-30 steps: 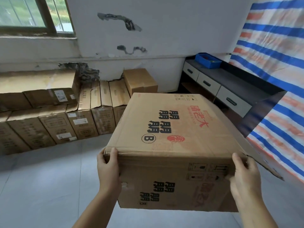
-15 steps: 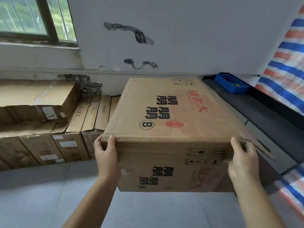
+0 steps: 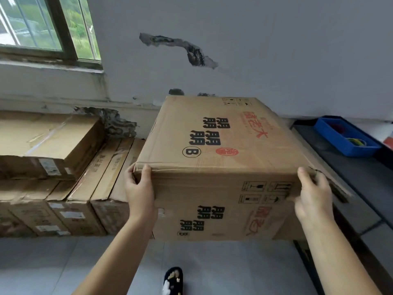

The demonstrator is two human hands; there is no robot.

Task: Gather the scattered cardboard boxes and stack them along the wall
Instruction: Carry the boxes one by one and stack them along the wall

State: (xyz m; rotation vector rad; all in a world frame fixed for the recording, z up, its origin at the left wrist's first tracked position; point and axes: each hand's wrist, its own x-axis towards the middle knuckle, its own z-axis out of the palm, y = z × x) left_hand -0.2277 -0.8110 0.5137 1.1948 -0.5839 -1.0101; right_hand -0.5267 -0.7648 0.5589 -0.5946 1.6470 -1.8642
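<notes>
A large printed cardboard box [image 3: 214, 145] fills the middle of the view, held off the floor close to the wall. My left hand [image 3: 139, 188] grips its near left corner, thumb on the top edge. My right hand [image 3: 312, 192] grips the near right corner beside a loose torn flap. To the left, several narrow boxes [image 3: 100, 184] stand in a row against the wall, and a bigger box [image 3: 49, 143] lies on top of the lower ones. Whatever sits under the far end of the held box is hidden.
A dark cabinet top [image 3: 357, 173] runs along the right, carrying a blue tray [image 3: 344, 135]. The white wall [image 3: 255, 50] with peeled patches is straight ahead, a window [image 3: 42, 24] at upper left. My slippered foot [image 3: 173, 281] stands on the grey tiled floor [image 3: 42, 267].
I have carried the box forward to the wall; the small box seen behind it is now hidden, and the stacked row and cabinet are much closer.
</notes>
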